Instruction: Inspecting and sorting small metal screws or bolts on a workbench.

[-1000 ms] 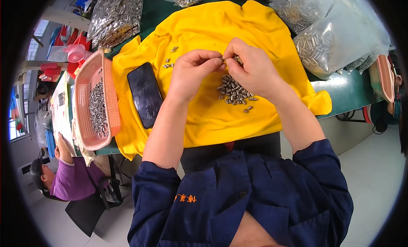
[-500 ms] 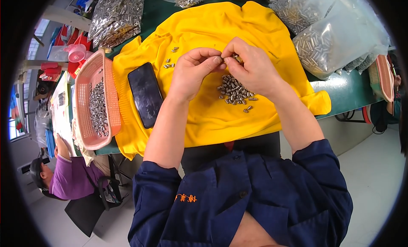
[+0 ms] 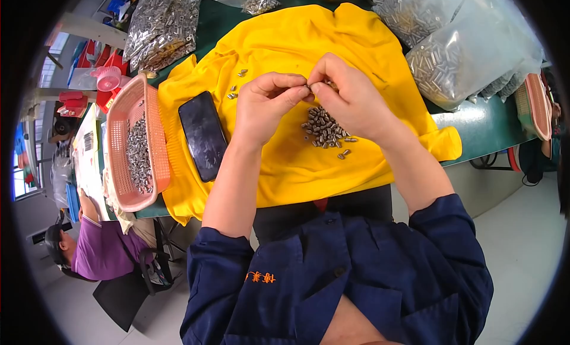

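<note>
My left hand [image 3: 265, 105] and my right hand [image 3: 347, 95] meet fingertip to fingertip above a yellow cloth [image 3: 279, 173]. Both are closed in a pinch around a small metal part [image 3: 308, 87], mostly hidden by the fingers. Just below my right hand lies a heap of small metal cylinders [image 3: 324, 129], with a few loose ones at its lower right edge. Several more metal cylinders [image 3: 234, 88] are scattered on the cloth to the left of my left hand.
A black phone [image 3: 203, 136] lies on the cloth's left side. Beside it stands a pink basket [image 3: 159, 149] of metal parts. Clear bags of parts [image 3: 439, 66] fill the back right, another bag [image 3: 161, 30] the back left. A person in purple [image 3: 110, 250] sits at left.
Both hands stay pinched together and have barely shifted, with only slight finger movement. The whole view has moved a little.
</note>
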`<state>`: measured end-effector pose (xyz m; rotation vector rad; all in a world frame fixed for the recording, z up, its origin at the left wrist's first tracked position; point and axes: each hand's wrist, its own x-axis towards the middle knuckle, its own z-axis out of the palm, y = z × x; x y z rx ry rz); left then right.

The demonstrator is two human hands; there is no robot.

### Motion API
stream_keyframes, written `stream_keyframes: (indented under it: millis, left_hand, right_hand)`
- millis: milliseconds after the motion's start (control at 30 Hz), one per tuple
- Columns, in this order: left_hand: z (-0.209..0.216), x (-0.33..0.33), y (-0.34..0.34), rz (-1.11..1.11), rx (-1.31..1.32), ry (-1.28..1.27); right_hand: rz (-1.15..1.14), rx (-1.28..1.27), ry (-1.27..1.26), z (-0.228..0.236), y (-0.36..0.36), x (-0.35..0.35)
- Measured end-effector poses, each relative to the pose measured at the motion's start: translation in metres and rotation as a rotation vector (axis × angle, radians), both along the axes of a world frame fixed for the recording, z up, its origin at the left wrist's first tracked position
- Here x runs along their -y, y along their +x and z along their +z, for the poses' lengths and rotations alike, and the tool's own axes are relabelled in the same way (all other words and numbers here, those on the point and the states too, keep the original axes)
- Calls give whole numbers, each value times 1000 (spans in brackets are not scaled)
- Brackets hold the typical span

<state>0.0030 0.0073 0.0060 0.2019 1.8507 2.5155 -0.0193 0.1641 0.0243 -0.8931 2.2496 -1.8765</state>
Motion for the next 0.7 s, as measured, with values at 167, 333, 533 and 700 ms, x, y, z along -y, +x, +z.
stream_keyframes:
  millis: [167,333,533,700]
  left_hand:
    - [-1,0,0,46,-57,-63]
    - [0,4,1,30,-73,-86]
    - [11,10,5,-124,63,33]
    - [43,5,4,-125,46,-302]
  right_hand:
    - [-1,-28,54,-1,-4,0]
    - [74,156,-77,0,-4,0]
    - [93,-71,5,6,5,-2]
    - [51,-35,29,17,4,-9]
